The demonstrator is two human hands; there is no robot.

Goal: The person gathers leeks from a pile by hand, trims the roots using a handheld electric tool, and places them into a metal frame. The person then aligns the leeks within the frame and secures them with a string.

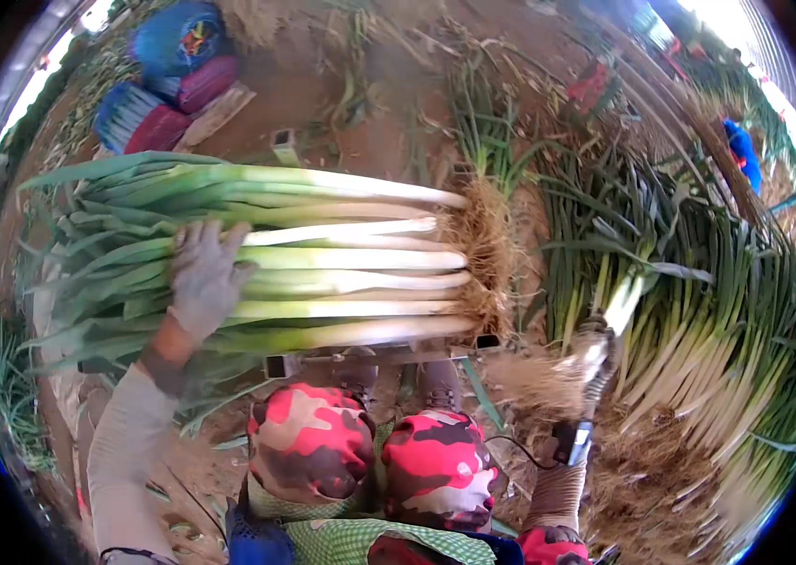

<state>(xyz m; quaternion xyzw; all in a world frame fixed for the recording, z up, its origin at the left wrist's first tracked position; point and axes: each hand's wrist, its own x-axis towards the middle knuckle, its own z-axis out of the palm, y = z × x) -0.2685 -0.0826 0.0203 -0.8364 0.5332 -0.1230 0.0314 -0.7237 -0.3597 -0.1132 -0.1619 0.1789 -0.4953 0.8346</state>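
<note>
Head view: a seated worker's gloved left hand (205, 278) lies flat, fingers spread and its grip open, on a bundle of leeks (323, 259) stacked crosswise on a low metal rack (379, 356) just beyond the knees, white stalks and matted roots (483, 254) pointing right, green leaves fanning left. The right hand (596, 353), blurred, has its grip wrapped around a single leek (622, 303) lifted beside a large heap of leeks (699, 330) lying on the soil to the right. Knees in red camouflage trousers (370, 452) fill the lower centre. Blue and purple sacks (167, 71) rest on the ground at upper left; a person in blue (745, 151) stands far off at upper right
</note>
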